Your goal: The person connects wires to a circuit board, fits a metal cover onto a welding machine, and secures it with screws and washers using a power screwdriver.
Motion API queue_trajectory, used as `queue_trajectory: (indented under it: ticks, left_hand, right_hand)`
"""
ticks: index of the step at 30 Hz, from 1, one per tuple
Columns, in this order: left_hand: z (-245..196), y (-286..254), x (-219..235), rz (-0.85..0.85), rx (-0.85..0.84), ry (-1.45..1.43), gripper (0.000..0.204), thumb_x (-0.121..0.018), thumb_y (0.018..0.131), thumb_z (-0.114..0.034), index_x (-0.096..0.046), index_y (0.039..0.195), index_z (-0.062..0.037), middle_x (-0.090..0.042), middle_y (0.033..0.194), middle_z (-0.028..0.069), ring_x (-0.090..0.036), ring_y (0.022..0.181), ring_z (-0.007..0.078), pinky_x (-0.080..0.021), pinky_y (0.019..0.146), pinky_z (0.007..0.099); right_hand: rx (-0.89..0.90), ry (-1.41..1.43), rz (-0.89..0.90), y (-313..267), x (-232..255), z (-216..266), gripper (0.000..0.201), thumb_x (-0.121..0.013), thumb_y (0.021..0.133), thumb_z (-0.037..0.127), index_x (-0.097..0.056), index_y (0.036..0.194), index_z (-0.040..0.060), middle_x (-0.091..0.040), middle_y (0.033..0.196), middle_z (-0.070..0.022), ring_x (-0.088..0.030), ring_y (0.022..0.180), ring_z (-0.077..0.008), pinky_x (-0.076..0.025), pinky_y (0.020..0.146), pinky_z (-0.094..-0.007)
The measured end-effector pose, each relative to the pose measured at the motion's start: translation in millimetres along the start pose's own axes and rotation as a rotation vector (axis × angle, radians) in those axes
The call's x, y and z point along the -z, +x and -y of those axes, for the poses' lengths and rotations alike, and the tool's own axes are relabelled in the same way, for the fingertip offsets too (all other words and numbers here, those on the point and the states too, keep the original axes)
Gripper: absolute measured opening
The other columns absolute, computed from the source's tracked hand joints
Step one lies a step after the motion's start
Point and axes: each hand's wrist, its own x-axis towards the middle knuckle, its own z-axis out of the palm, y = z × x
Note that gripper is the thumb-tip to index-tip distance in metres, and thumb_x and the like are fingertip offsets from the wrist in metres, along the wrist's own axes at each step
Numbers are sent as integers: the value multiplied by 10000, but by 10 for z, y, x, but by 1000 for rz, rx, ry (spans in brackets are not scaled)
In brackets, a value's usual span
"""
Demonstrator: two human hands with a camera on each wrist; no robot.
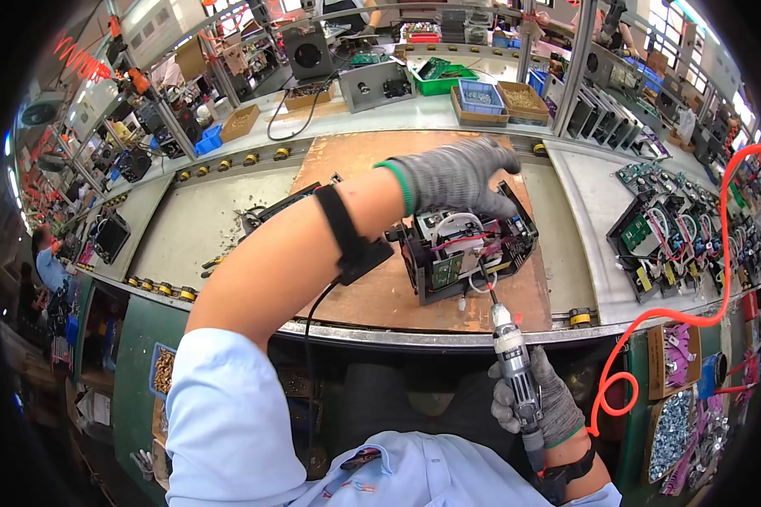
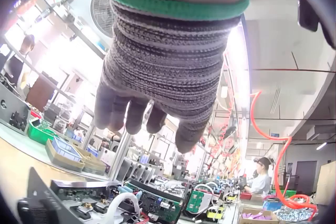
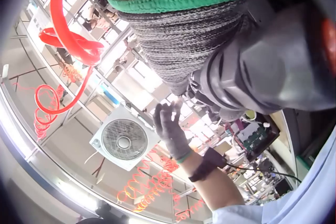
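Observation:
My right hand (image 1: 556, 401), in a grey knit glove, grips a pneumatic screwdriver (image 1: 516, 359). The tool's thin bit points forward into an open black-framed electronic unit (image 1: 516, 245) on the wooden board. A green circuit board (image 1: 446, 272), a white tube and purple wires show inside this unit. Above its far side hovers my gloved left hand (image 1: 457, 177), its fingers extended and holding nothing. The left wrist view shows that left hand (image 2: 163, 71) with fingers loosely spread over the unit. In the right wrist view the screwdriver's dark body (image 3: 262, 66) fills the palm.
The wooden board (image 1: 364, 296) lies across a roller conveyor. Several similar units (image 1: 676, 237) stand at the right. A red air hose (image 1: 651, 314) loops beside my right arm. Boxes of screws (image 1: 482, 97) and a green tray (image 1: 438, 83) sit at the back.

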Motion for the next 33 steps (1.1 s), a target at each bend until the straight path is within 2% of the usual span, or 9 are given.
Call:
queue_trajectory:
  ticks: [4, 8, 11, 15, 16, 21, 25, 32, 33]
  left_hand:
    - [-221, -667, 371, -196, 114, 176, 638, -763, 830, -466, -648, 1235, 13, -670, 1181, 237, -655, 1152, 348, -518, 995, 426]
    - [-408, -1274, 385, -256, 537, 82, 609, -735, 854, -507, -683, 1148, 24, -721, 979, 202, -717, 954, 326, -560, 873, 404]
    - [-523, -1541, 148, -73, 712, 78, 716, -692, 860, -626, -683, 1092, 51, -722, 909, 217, -726, 903, 342, -565, 830, 427]
    - [-548, -1614, -357, 10, 696, 116, 751, -631, 885, -665, -672, 1058, 65, -714, 884, 246, -716, 947, 402, -541, 866, 484]
    - [-399, -1620, -529, -50, 669, 105, 708, -648, 891, -621, -674, 1050, 69, -716, 877, 243, -714, 936, 402, -538, 861, 487]
    - [-683, -1758, -562, -213, 561, 23, 589, -708, 883, -513, -694, 1015, 61, -712, 881, 243, -720, 865, 354, -550, 783, 438]
    - [-856, -2396, -118, -493, 574, -176, 339, -725, 899, -281, -702, 1046, 24, -693, 818, 124, -683, 784, 209, -550, 734, 341]
    - [-234, -3190, 361, -751, 847, -323, 314, -678, 968, -217, -650, 1176, 17, -673, 946, 50, -616, 774, 73, -470, 623, 194]
    - [-157, -3236, 345, -825, 867, -364, 329, -669, 975, -218, -640, 1197, 23, -673, 951, 51, -616, 789, 75, -473, 634, 195]
  right_hand:
    - [54, -122, 46, 1, 116, 5, 817, -559, 934, 699, -574, 1272, -45, -667, 812, -142, -645, 669, -302, -527, 479, -345]
    - [32, -106, 33, -152, 76, 27, 782, -701, 898, 599, -516, 1304, -43, -667, 866, -130, -661, 702, -272, -569, 528, -326]
    - [208, -898, -206, -616, -21, 124, 693, -808, 812, 403, -528, 1307, 6, -686, 906, -84, -693, 807, -169, -584, 598, -258]
    - [306, -1876, -257, -1290, 14, 717, 594, -814, 795, 291, -632, 1285, 11, -733, 1030, -125, -720, 831, -252, -587, 786, -363]
    - [266, -2136, -157, -1405, 92, 945, 570, -805, 808, 269, -639, 1296, 24, -734, 1090, -140, -725, 802, -282, -581, 786, -387]
    - [-472, -2307, -730, -1421, 274, 1451, 366, -780, 823, 387, -779, 925, 36, -749, 804, -119, -705, 699, -237, -567, 675, -389]
    - [-707, -2348, -936, -1196, 792, 1873, 245, -692, 863, 273, -788, 973, 76, -766, 909, -122, -725, 784, -260, -573, 736, -400]
    - [-1360, -2820, 217, -448, 3296, 3339, 706, -658, 943, 541, -506, 1455, 79, -740, 1170, -165, -729, 839, -314, -583, 674, -400]
    - [-1301, -2737, 24, -518, 3127, 3254, 700, -639, 948, 535, -490, 1491, 118, -699, 1279, -179, -742, 966, -382, -594, 794, -495]
